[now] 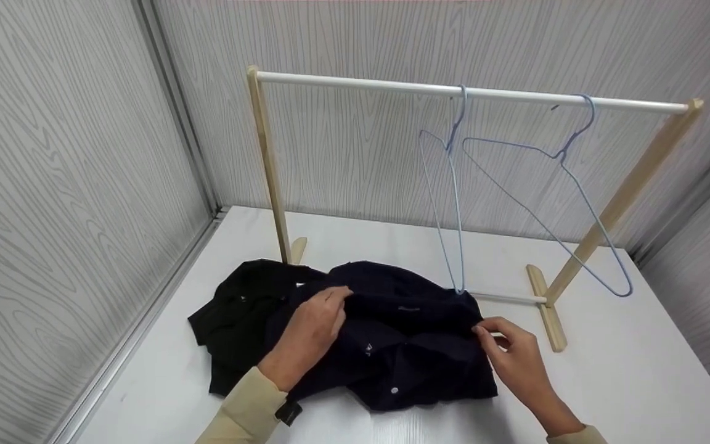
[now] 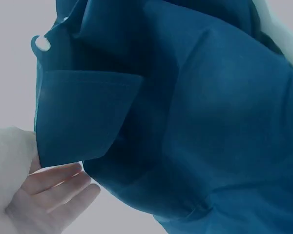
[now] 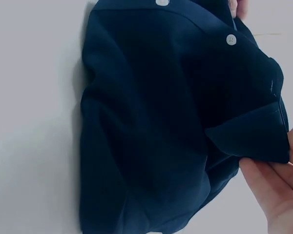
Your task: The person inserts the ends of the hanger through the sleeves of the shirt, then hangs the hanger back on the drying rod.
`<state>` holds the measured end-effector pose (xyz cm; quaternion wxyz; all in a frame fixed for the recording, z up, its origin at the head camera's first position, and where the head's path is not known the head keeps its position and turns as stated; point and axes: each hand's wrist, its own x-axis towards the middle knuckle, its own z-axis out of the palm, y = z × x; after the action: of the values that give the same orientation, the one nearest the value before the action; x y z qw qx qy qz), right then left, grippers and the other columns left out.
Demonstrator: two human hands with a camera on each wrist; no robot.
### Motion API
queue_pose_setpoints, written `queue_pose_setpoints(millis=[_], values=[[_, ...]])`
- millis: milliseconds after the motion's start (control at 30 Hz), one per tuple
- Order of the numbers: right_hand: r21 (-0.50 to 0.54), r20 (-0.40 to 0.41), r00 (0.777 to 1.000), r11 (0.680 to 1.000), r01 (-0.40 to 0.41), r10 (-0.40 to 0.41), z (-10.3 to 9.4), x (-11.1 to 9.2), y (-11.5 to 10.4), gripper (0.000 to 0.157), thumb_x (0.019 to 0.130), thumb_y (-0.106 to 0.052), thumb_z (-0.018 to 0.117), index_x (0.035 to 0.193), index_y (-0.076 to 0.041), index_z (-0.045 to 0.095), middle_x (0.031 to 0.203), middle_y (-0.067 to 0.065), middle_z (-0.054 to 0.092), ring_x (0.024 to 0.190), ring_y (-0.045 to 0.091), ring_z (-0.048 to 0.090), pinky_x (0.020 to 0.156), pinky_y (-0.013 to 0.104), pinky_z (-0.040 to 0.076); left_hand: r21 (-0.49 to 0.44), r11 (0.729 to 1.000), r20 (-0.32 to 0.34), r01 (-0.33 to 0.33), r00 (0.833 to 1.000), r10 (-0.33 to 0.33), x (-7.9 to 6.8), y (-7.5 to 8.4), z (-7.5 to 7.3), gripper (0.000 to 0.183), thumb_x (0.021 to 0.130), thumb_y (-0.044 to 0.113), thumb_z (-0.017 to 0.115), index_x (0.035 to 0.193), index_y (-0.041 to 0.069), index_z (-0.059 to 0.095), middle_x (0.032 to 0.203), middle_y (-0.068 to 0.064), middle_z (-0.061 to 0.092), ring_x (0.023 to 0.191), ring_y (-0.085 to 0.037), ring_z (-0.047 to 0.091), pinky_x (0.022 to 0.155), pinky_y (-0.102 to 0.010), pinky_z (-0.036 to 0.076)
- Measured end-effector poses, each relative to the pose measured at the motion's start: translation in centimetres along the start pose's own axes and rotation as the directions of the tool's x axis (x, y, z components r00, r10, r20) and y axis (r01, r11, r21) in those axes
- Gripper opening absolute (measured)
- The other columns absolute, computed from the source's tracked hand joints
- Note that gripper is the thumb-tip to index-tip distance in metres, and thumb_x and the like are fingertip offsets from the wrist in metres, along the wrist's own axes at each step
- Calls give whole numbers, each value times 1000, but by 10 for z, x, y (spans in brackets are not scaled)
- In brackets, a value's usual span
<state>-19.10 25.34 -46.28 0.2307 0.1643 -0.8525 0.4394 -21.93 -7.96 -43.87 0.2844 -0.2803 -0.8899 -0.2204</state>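
Fingers pinched together, the left hand (image 1: 310, 327) and right hand (image 1: 516, 354) each gripped an edge of the navy-blue, white-buttoned cloth shirt (image 1: 435, 370), spread between and below them on the white table (image 1: 626, 370)! Left of the left fingers, a black cloth garment (image 1: 238, 314); beyond both hands, thin blue hangers (image 1: 452, 137) hung from a white-railed wooden rack (image 1: 361, 84).

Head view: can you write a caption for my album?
Left grip and right grip hold a navy shirt overlapping a black garment; two blue hangers hang from the rack.
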Motion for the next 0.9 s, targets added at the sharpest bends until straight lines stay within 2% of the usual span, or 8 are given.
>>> queue_pose_setpoints(millis=[133,267,500,733,900], values=[[10,54,997,998,-55,54,-1,-3,-8,10,81,0,62,87,-8,64,85,3,66,80,13,62,62,19,51,-128,992,34,20,999,-16,0,1,4,20,90,6,48,105,3,61,90,-6,66,74,-8,62,66,-21,51],[-11,112,991,998,-66,67,3,-3,-6,17,81,4,61,93,-8,61,88,2,64,80,14,62,60,21,51,-151,988,57,40,998,-31,0,2,8,17,89,9,51,101,5,63,80,-2,66,62,-3,57,58,-17,48],[-26,192,978,996,-80,84,7,1,13,23,77,7,61,90,-9,51,82,-1,56,73,7,54,56,20,48,-165,982,68,88,995,-78,0,2,12,14,88,11,54,95,8,66,74,2,65,59,0,55,55,-15,45],[-100,217,973,994,-52,73,3,15,1,27,75,2,65,95,-10,51,85,-4,56,77,6,55,58,20,46,-200,971,102,131,988,-113,-1,3,14,14,88,11,54,94,8,67,75,2,65,58,0,53,54,-14,44],[-57,255,964,997,-61,74,-6,28,-12,28,78,2,63,101,-8,53,96,5,58,87,14,59,64,22,50,-191,969,118,155,984,-134,0,4,16,14,88,12,54,93,10,67,78,2,66,61,-1,55,56,-15,45]])
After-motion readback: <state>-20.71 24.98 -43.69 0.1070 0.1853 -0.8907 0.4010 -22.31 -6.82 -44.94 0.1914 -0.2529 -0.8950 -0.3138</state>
